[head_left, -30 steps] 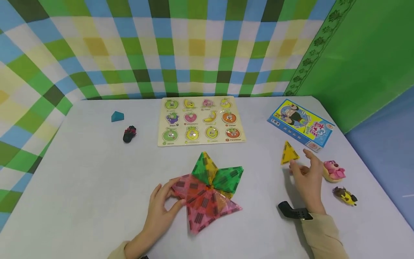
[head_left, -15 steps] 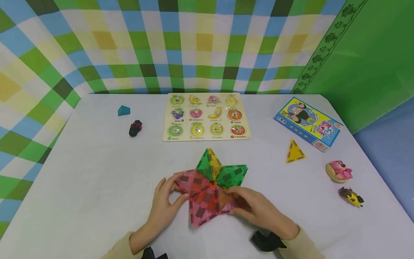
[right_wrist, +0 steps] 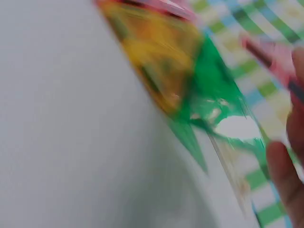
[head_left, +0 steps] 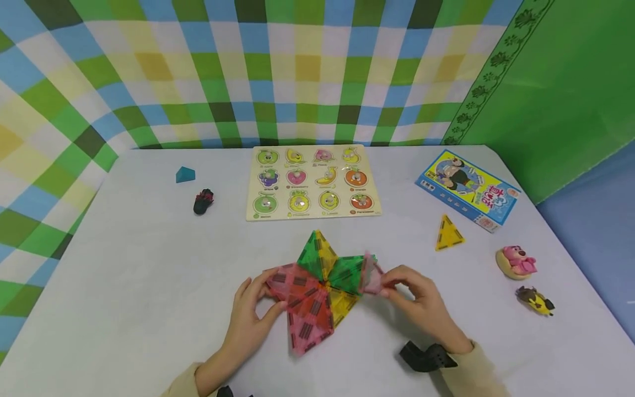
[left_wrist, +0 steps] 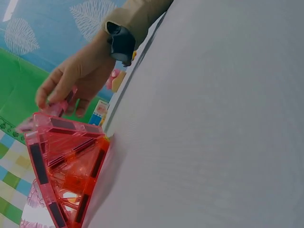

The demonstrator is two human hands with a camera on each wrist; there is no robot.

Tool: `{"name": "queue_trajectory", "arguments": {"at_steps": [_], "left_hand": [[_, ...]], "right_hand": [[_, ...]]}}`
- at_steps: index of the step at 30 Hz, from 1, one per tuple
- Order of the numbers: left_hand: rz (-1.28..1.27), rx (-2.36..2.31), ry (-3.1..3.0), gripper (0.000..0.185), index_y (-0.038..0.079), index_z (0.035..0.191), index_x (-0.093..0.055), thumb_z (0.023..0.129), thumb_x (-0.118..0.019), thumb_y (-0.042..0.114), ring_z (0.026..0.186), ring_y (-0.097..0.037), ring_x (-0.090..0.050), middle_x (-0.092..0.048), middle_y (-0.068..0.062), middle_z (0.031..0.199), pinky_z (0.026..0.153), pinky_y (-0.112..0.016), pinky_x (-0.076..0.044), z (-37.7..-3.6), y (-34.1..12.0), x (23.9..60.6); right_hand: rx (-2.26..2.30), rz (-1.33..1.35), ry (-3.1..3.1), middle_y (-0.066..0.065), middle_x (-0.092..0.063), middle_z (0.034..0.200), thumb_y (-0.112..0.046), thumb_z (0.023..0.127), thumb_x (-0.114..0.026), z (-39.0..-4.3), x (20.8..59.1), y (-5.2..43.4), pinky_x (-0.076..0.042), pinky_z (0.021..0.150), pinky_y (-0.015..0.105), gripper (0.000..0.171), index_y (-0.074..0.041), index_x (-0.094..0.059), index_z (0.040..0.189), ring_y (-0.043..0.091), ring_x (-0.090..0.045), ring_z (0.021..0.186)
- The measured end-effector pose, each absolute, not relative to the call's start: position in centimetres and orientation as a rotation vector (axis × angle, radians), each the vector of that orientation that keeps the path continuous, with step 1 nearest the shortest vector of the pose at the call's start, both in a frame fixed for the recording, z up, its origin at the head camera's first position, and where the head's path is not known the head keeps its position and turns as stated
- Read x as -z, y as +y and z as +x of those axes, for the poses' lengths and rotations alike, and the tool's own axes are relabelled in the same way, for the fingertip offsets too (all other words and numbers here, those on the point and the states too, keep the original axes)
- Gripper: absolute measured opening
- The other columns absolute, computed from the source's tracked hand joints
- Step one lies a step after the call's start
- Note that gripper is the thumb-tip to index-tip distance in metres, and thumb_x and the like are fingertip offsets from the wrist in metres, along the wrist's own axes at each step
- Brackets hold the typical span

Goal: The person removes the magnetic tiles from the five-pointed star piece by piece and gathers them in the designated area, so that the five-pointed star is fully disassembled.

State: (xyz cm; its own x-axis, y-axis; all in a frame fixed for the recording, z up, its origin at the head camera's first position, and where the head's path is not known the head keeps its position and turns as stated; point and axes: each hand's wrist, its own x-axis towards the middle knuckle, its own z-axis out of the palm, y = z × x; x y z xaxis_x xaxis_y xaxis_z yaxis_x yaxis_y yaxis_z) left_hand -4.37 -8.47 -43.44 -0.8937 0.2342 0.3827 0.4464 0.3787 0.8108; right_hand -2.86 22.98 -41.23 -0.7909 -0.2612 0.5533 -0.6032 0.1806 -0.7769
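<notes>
A flat star of translucent magnetic triangle tiles (head_left: 317, 286) lies on the white table (head_left: 139, 264), in green, yellow, red and pink. My left hand (head_left: 250, 314) grips the pink tile at the star's left point (head_left: 284, 282) between fingers and thumb. My right hand (head_left: 416, 300) pinches a loose pink triangle tile (head_left: 371, 274), tilted up off the table at the star's right side. In the left wrist view the red and pink tiles (left_wrist: 66, 161) fill the lower left, and the right hand (left_wrist: 78, 80) holds the pink tile (left_wrist: 59, 107) above them. The right wrist view is blurred: green tile (right_wrist: 213, 95), yellow tile (right_wrist: 156, 52).
A single yellow triangle tile (head_left: 448, 234) lies to the right. Behind the star is a fruit puzzle board (head_left: 312, 182). A blue box (head_left: 468, 187), a pink toy (head_left: 516, 262) and a yellow-brown toy (head_left: 534, 300) sit at the right. A teal block (head_left: 185, 175) and a black toy (head_left: 203, 201) are at the back left.
My right hand left the yellow triangle, came to the star's lower right pink tile, took hold of it and lifted it away to the right. The left hand stayed on the star.
</notes>
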Motion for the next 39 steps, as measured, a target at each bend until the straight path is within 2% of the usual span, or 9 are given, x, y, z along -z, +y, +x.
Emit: {"name": "queue_trajectory", "arguments": {"at_steps": [6,10,13,16,18,19,25,29,39], "left_hand": [[-0.615,1.518,-2.411,0.063,0.008,0.125,-0.048,0.069,-0.075,0.003,0.084,-0.013,-0.058,-0.065,0.006,0.075,0.097,-0.055,-0.015,-4.3,-8.5,43.4],[-0.612,1.524,-2.413,0.062,0.008,0.125,-0.048,0.07,-0.075,0.003,0.083,-0.013,-0.058,-0.065,0.006,0.075,0.097,-0.055,-0.015,-4.3,-8.4,43.3],[-0.605,1.528,-2.424,0.062,0.009,0.126,-0.048,0.07,-0.075,0.004,0.083,-0.012,-0.058,-0.065,0.007,0.075,0.097,-0.055,-0.015,-4.4,-8.4,43.3],[-0.601,1.532,-2.436,0.062,0.009,0.126,-0.047,0.071,-0.075,0.006,0.084,-0.012,-0.058,-0.064,0.009,0.075,0.098,-0.054,-0.014,-4.5,-8.3,43.4],[-0.6,1.53,-2.44,0.062,0.009,0.126,-0.047,0.071,-0.075,0.007,0.084,-0.012,-0.058,-0.064,0.009,0.074,0.099,-0.054,-0.014,-4.6,-8.3,43.4],[-0.598,1.527,-2.444,0.061,0.009,0.126,-0.047,0.071,-0.075,0.006,0.084,-0.012,-0.058,-0.064,0.009,0.074,0.099,-0.054,-0.014,-4.6,-8.3,43.4],[-0.603,1.492,-2.433,0.061,0.009,0.125,-0.048,0.07,-0.075,0.005,0.082,-0.013,-0.058,-0.062,0.008,0.073,0.098,-0.055,-0.016,-4.4,-8.4,43.3],[-0.624,1.471,-2.417,0.062,0.007,0.125,-0.048,0.07,-0.075,0.004,0.081,-0.013,-0.058,-0.063,0.007,0.073,0.097,-0.056,-0.017,-4.3,-8.3,43.3],[-0.61,1.483,-2.419,0.064,0.009,0.126,-0.047,0.069,-0.075,0.004,0.08,-0.011,-0.058,-0.063,0.008,0.074,0.097,-0.054,-0.016,-4.4,-8.4,43.5]], "right_hand": [[-1.446,-0.034,-2.424,0.005,-0.06,0.096,-0.003,0.087,-0.058,-3.6,41.1,26.1,-0.044,0.069,0.013,0.027,-0.001,-0.057,0.115,0.007,-0.054,0.082],[-1.24,-0.174,-2.598,0.014,-0.058,0.108,-0.015,0.089,-0.057,-3.9,41.2,27.2,-0.039,0.071,0.007,0.037,-0.008,-0.052,0.126,0.017,-0.053,0.091],[-1.122,-0.12,-2.672,0.018,-0.05,0.124,-0.013,0.088,-0.059,-4.0,41.1,27.3,-0.038,0.079,0.01,0.046,-0.011,-0.047,0.132,0.028,-0.051,0.1],[-1.039,-0.038,-2.674,0.021,-0.037,0.136,-0.007,0.085,-0.062,-4.1,41.0,27.0,-0.032,0.097,0.036,0.049,-0.009,-0.047,0.132,0.039,-0.038,0.117],[-1.017,0.013,-2.622,0.022,-0.032,0.139,-0.001,0.082,-0.064,-4.1,41.0,26.6,-0.024,0.097,0.053,0.049,-0.005,-0.05,0.128,0.042,-0.028,0.122],[-1.015,0.059,-2.575,0.023,-0.034,0.137,0.002,0.079,-0.065,-4.1,41.0,26.2,-0.022,0.097,0.054,0.049,-0.003,-0.052,0.126,0.042,-0.027,0.122],[-1.072,0.634,-2.38,0.012,-0.052,0.103,-0.007,0.081,-0.067,-3.2,41.2,21.8,-0.038,0.073,0.021,0.043,-0.001,-0.054,0.122,0.017,-0.048,0.081],[-1.013,0.942,-2.562,0.003,-0.048,0.105,-0.019,0.083,-0.066,-1.9,41.5,18.7,-0.04,0.067,0.018,0.055,-0.008,-0.044,0.133,0.008,-0.044,0.079],[-0.773,0.922,-2.675,-0.002,-0.039,0.095,-0.021,0.076,-0.073,-1.6,41.6,17.0,-0.034,0.062,0.017,0.066,-0.019,-0.043,0.135,0.006,-0.035,0.075]]}}
